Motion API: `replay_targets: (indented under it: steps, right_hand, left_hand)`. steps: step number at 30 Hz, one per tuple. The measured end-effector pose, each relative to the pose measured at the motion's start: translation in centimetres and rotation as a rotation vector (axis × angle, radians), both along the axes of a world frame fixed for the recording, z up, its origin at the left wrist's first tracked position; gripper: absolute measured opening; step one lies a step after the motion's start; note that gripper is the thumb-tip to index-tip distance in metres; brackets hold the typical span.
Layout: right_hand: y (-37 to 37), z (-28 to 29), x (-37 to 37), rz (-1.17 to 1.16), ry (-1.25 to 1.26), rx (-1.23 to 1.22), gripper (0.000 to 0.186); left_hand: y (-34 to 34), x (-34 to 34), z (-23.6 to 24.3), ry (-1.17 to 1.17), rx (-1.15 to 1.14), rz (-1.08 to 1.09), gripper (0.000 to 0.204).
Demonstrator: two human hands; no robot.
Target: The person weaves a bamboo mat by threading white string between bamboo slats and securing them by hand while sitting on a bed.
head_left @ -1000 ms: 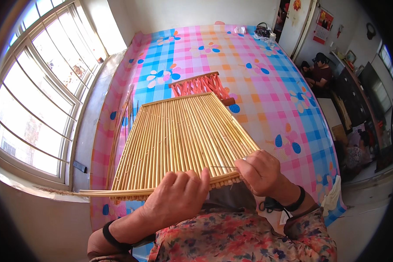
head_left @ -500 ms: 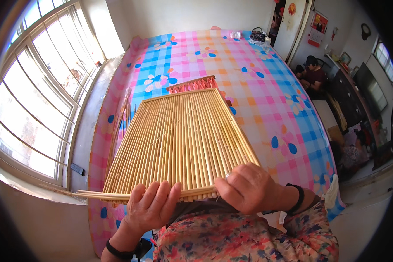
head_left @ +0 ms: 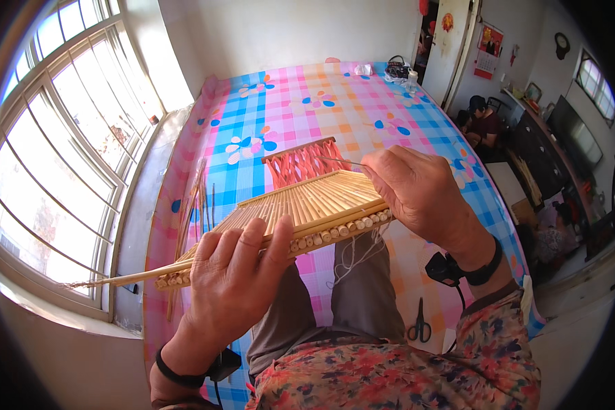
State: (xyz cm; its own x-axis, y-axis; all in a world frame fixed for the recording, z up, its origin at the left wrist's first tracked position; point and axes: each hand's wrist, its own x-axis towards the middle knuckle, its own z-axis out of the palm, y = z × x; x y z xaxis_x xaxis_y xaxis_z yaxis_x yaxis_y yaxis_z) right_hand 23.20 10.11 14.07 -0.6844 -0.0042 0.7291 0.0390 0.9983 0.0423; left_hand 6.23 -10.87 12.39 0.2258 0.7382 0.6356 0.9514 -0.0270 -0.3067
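Note:
My left hand point(head_left: 236, 277) grips the near edge of a panel of pale reed sticks point(head_left: 311, 198), along which longer reeds point(head_left: 119, 279) stick out to the left, ending frayed. My right hand point(head_left: 417, 195) is closed in a pinch on a thin metal needle point(head_left: 338, 160), raised at the panel's right end. The panel's near edge is lifted, showing cut round stick ends, with loose white string point(head_left: 348, 263) hanging below. Just beyond lies a red strap-laced wooden frame point(head_left: 301, 164). Black scissors point(head_left: 419, 330) lie beside my right leg.
I sit on a pink, blue and orange checked sheet point(head_left: 417, 150). Loose long sticks point(head_left: 198, 198) lie at left beside a barred window point(head_left: 55, 171). A bag point(head_left: 396, 68) and bottle point(head_left: 412, 80) stand at the far corner. A seated person point(head_left: 483, 123) is at right.
My right hand has risen and moved up and away with the needle. The panel's near edge is raised and tilted, exposing the stick ends and hanging string. My left hand has shifted up.

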Motion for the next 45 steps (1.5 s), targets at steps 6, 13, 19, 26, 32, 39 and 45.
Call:
replay_targets:
  steps: [6,13,19,26,32,39,45]
  right_hand:
    - [-0.1,1.1,-1.9,-0.004,0.027,0.044,0.017]
    - [0.5,-1.1,-3.5,0.018,-0.016,0.169,0.021]
    - [0.2,-1.5,-3.5,0.036,-0.032,0.179,0.025]
    - [1.0,-1.1,-4.8,0.032,0.056,0.205,0.023]
    - [1.6,0.3,-5.9,-0.006,0.129,0.242,0.019]
    - [3.2,4.0,-5.8,0.005,0.122,0.175,0.024]
    - [6.2,3.3,-6.7,-0.042,0.096,0.122,0.016]
  left_hand:
    - [-1.3,-0.9,1.1,-0.244,-0.091,0.062,0.053]
    - [-1.3,-1.9,-0.7,-0.545,-0.292,-0.036,0.055]
    - [-1.3,-1.8,-3.4,-0.158,-0.091,-0.032,0.041]
    - [0.0,-1.6,-3.2,-0.085,-0.027,0.009,0.031]
    - [0.9,-2.8,-1.8,-0.213,-0.016,0.000,0.043]
    - [3.4,-3.7,1.5,-0.265,-0.047,-0.024,0.055]
    - [6.2,-5.4,3.1,-0.244,-0.125,-0.028,0.051]
